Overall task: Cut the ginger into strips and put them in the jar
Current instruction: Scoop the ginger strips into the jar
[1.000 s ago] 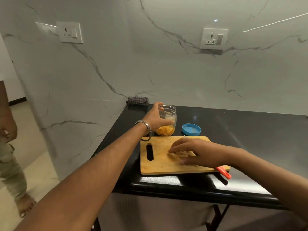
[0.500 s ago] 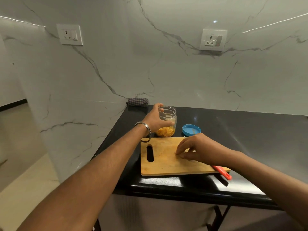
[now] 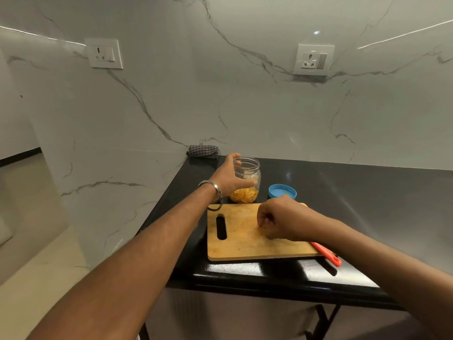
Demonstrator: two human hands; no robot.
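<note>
Marble walls (image 3: 245, 114) with two sockets back a black counter (image 3: 367, 204). Left hand (image 3: 226, 179) grips the open jar (image 3: 247, 179) — ginger strips (image 3: 244, 195) fill its bottom. Bangle lettering is too small to read. Right hand (image 3: 282, 220) sits curled on the cutting board (image 3: 245, 241) — can't tell if it's holding anything — blue lid (image 3: 282, 191) behind it, orange knife handle (image 3: 327, 253) at the right.

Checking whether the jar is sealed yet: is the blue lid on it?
No, the blue lid lies on the counter beside the open jar.
</note>
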